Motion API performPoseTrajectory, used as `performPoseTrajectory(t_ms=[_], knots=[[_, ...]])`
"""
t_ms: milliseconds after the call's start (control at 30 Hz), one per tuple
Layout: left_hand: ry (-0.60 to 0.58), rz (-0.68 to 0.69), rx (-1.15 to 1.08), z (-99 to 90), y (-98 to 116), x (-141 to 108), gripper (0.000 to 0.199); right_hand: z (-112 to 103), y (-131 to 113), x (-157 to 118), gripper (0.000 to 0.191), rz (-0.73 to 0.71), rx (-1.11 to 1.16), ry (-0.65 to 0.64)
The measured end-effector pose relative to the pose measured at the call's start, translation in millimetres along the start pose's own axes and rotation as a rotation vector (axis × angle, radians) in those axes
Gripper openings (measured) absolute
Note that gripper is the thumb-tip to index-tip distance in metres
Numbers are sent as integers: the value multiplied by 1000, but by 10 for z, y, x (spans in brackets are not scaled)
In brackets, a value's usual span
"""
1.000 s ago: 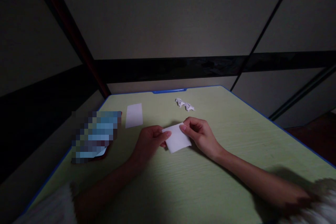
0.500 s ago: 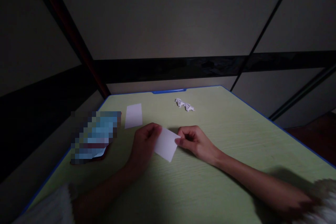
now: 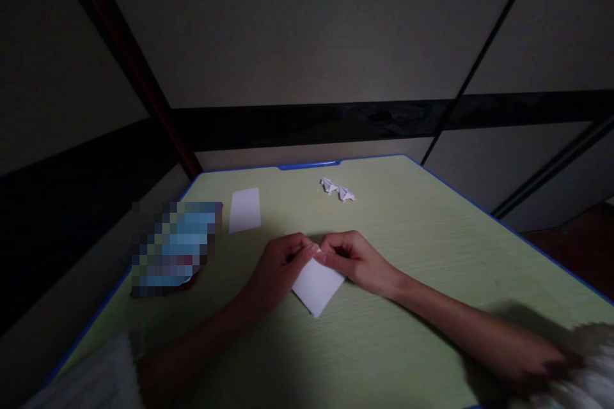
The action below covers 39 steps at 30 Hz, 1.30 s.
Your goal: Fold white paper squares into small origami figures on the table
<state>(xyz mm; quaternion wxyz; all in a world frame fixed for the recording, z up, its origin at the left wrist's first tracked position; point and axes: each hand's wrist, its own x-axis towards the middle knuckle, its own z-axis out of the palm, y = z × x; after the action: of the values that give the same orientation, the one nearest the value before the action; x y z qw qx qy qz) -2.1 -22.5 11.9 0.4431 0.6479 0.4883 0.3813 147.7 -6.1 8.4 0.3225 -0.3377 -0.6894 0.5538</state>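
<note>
A small white sheet of paper point(image 3: 318, 284) hangs cornerwise between my hands, one corner pointing down toward me. My left hand point(image 3: 283, 268) pinches its top corner between thumb and fingers. Right beside it, my right hand point(image 3: 357, 262) grips the same corner, with the two thumbs nearly touching. The fingertips hide the top of the sheet. Beyond my hands, two small folded white paper figures point(image 3: 338, 190) rest close together on the table.
The pale green table point(image 3: 432, 255) has a blue edge and a blue strip point(image 3: 309, 166) at its far side. Another white sheet point(image 3: 245, 209) lies flat at the left. Near it is a blurred-out bluish item point(image 3: 185, 243). Cabinet panels point(image 3: 307, 25) stand behind the table.
The paper has turned so a corner points toward me. My left hand has moved right, up against my right hand, and both now pinch the top corner.
</note>
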Motion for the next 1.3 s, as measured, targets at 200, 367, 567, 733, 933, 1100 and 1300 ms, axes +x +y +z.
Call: performPoseTrajectory(t_ms=[200, 367, 567, 733, 933, 1100, 1300], knots=[[-50, -17, -92, -23, -27, 12, 20, -24, 13, 25, 31, 16, 109, 115], [-68, -16, -154, -36, -61, 24, 20, -43, 28, 41, 27, 53, 264, 248], [-98, 0, -177, -23, -66, 28, 20, -49, 28, 28, 21, 21, 393, 407], [-83, -27, -226, -29, -77, 45, 14, -120, 41, 61, 19, -26, 449, 563], [43, -37, -315, -41, -60, 74, 21, -142, 67, 111, 19, -31, 394, 584], [80, -36, -247, -31, -39, 71, 20, -54, 45, 73, 21, -8, 340, 430], [217, -38, -210, -49, -17, 66, 19, -55, 41, 70, 22, 22, 315, 256]])
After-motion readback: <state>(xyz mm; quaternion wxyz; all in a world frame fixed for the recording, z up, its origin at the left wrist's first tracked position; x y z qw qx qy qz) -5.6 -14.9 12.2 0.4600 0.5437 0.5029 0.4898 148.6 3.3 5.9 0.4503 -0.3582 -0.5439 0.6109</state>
